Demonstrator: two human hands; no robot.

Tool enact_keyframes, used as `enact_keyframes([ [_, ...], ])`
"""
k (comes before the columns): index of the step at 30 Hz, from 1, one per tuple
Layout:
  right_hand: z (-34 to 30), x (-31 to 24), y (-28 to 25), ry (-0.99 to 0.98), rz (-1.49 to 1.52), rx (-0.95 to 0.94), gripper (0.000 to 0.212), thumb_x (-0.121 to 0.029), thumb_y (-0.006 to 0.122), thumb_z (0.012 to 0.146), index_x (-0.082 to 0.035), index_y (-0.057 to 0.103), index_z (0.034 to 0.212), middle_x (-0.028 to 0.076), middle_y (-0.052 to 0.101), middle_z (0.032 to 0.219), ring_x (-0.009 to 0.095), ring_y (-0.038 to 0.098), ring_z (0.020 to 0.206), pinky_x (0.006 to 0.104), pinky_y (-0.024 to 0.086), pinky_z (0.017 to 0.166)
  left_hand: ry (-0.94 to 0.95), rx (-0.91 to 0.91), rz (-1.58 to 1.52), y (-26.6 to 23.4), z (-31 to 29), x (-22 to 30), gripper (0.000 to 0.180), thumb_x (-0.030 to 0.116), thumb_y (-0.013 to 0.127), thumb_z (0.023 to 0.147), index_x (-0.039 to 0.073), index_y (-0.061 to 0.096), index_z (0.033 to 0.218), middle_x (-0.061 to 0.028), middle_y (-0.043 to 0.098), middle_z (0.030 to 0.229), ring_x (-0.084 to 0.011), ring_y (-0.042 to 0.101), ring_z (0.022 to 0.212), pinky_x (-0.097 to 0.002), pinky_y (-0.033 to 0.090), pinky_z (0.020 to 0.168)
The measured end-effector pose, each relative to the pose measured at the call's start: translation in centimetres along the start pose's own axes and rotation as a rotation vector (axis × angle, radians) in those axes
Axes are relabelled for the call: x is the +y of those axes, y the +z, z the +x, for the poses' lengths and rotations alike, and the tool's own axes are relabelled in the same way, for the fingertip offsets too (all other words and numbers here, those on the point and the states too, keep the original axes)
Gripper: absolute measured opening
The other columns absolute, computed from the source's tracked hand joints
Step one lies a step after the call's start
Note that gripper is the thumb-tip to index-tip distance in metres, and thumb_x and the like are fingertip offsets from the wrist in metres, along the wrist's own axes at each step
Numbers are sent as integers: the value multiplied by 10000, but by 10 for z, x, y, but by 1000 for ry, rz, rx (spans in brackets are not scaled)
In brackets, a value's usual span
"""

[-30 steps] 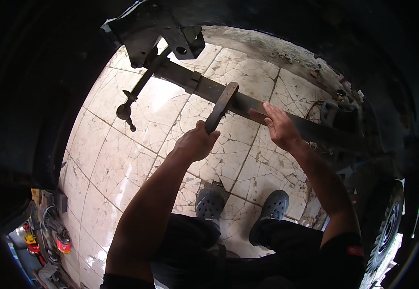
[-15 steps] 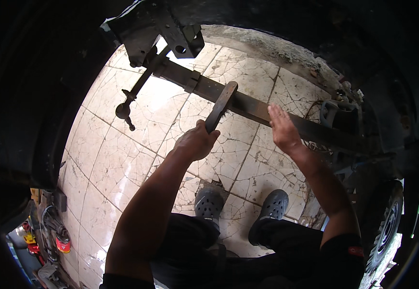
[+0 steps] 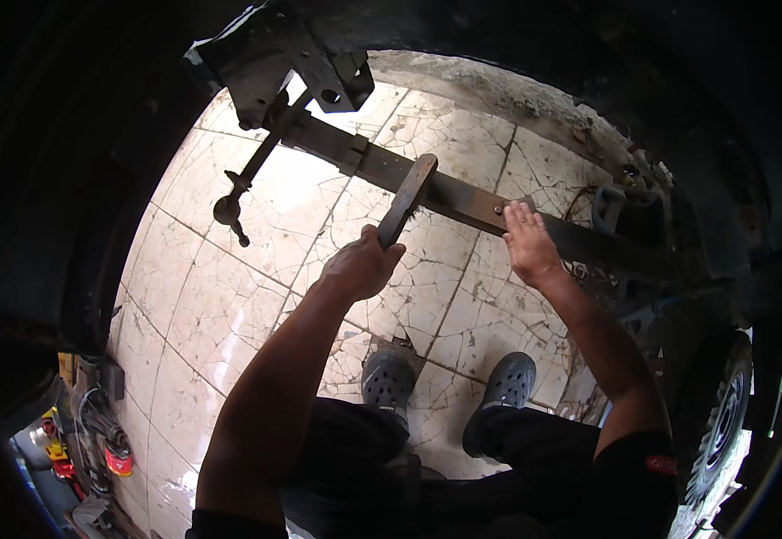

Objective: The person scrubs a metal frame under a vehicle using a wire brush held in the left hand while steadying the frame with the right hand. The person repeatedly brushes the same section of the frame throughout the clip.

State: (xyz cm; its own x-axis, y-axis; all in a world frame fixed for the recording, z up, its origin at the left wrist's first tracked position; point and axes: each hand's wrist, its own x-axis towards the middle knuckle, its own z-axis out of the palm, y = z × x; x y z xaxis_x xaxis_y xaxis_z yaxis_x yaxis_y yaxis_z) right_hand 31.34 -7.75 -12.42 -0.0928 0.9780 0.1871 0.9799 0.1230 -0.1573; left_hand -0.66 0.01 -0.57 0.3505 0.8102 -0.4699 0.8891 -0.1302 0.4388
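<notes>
My left hand (image 3: 359,263) is closed round the handle of a long, narrow brush (image 3: 409,193). Dark bristles show along one edge of the brush, and its far end lies across a rusty metal beam (image 3: 463,202). Further right along the beam, my right hand (image 3: 530,242) is open, its fingers together and stretched out over the beam's near side. Whether the palm presses on the metal is hard to see. Just left of those fingertips, a small round spot like a bolt head or hole (image 3: 499,209) shows on a browner patch of the beam.
A rod with a ball-shaped joint (image 3: 227,209) hangs near the beam's left end, below a black bracket (image 3: 332,81). Dark bodywork surrounds the view. A tyre (image 3: 723,422) stands at the right. Tools and a red can (image 3: 119,461) lie at the lower left on cracked tiles (image 3: 220,314).
My right hand has come down slightly toward the beam, and the small round spot beside its fingertips now shows. My left hand keeps hold of the brush in nearly the same place.
</notes>
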Motion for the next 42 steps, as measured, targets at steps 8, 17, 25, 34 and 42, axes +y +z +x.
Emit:
enact_keyframes([
  [8,-7,-13,0,-65,-104,12,516,-262,418,1007,53,409,1416,242,398,1484,380,355,1398,508,251,1155,-17,-5,14,2,2,-2,632,510,470,977,-64,437,1242,-303,629,1121,-429,617,1082,-482,472,929],
  [17,-15,-20,-5,-66,-118,-12,515,-274,416,1006,44,419,1411,229,402,1485,364,360,1397,504,261,1149,-14,-3,9,1,0,0,626,508,476,976,-63,440,1231,-302,640,1075,-428,628,1045,-484,482,899],
  [25,-14,-21,-2,-39,-165,14,519,-271,417,1005,53,413,1411,237,410,1475,371,370,1390,501,282,1141,-10,7,0,4,4,-2,622,506,487,972,-58,441,1230,-288,647,1066,-424,631,1039,-481,485,890],
  [34,-9,-21,10,114,-178,5,549,-290,404,1015,64,373,1433,262,348,1508,392,323,1413,517,235,1160,-15,-4,3,3,2,2,613,497,482,977,-59,441,1231,-302,635,1097,-428,618,1073,-482,476,919],
  [42,11,-10,9,181,-95,14,570,-294,403,1017,81,344,1442,275,327,1514,409,297,1422,521,223,1165,-15,-9,11,3,4,7,608,494,483,978,-61,443,1224,-304,635,1095,-433,618,1073,-488,475,918],
])
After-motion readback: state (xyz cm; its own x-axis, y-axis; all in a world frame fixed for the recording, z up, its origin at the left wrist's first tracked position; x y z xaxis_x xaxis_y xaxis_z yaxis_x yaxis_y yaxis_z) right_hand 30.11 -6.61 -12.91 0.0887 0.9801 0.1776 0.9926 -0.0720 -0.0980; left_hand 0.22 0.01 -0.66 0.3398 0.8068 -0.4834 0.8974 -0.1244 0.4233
